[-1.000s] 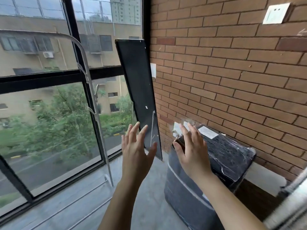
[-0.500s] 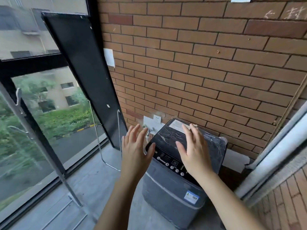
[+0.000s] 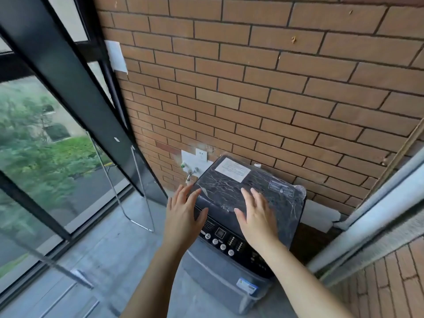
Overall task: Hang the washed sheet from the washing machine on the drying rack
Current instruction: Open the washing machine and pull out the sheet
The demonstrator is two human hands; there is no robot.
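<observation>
A grey top-loading washing machine (image 3: 220,278) stands against the brick wall, its dark lid (image 3: 259,189) closed and covered in wrinkled film. My left hand (image 3: 183,216) hovers with fingers spread over the lid's front left corner. My right hand (image 3: 257,216) is held flat with straight fingers above the middle of the lid. Neither hand holds anything. The sheet is not in view. A blurred metal bar of the drying rack (image 3: 57,267) crosses the lower left.
A tall black panel (image 3: 75,88) on a thin metal stand (image 3: 140,203) leans by the window at the left. A tap and socket plate (image 3: 192,161) sit on the wall behind the machine. A sliding door frame (image 3: 376,216) runs along the right. Concrete floor (image 3: 119,253) lies left of the machine.
My view has swung right and down from the window to the washing machine, which now sits closer. Both hands stay raised and open, now over the lid.
</observation>
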